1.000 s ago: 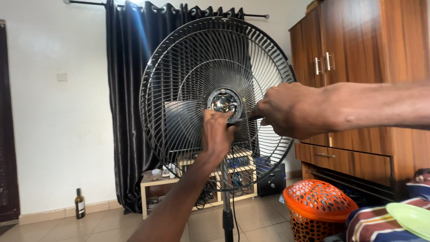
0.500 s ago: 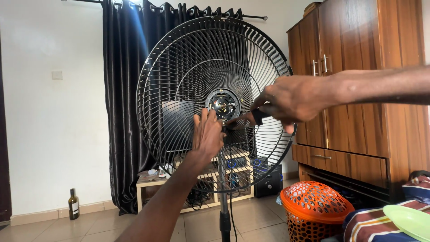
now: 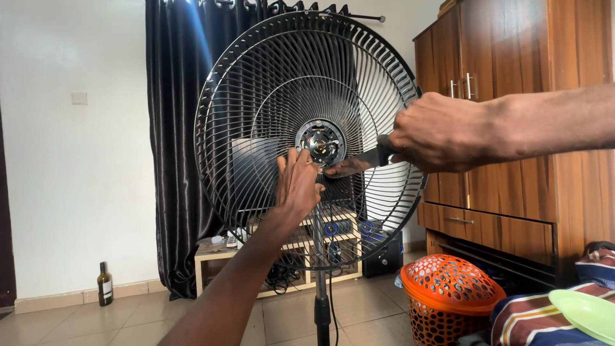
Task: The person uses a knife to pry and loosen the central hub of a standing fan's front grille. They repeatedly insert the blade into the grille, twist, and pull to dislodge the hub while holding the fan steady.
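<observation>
Head view puts your left hand (image 3: 298, 186) flat and open against the fan guard (image 3: 256, 96), fingers just below the central hub (image 3: 320, 142). Your right hand (image 3: 439, 138) has its grip clenched on a dark-handled knife (image 3: 359, 163), whose tip touches the hub. Low right, an orange lidded basket (image 3: 448, 291) sits shut, contents hidden; a green plate (image 3: 586, 314) lies on striped cloth (image 3: 525, 317).
</observation>
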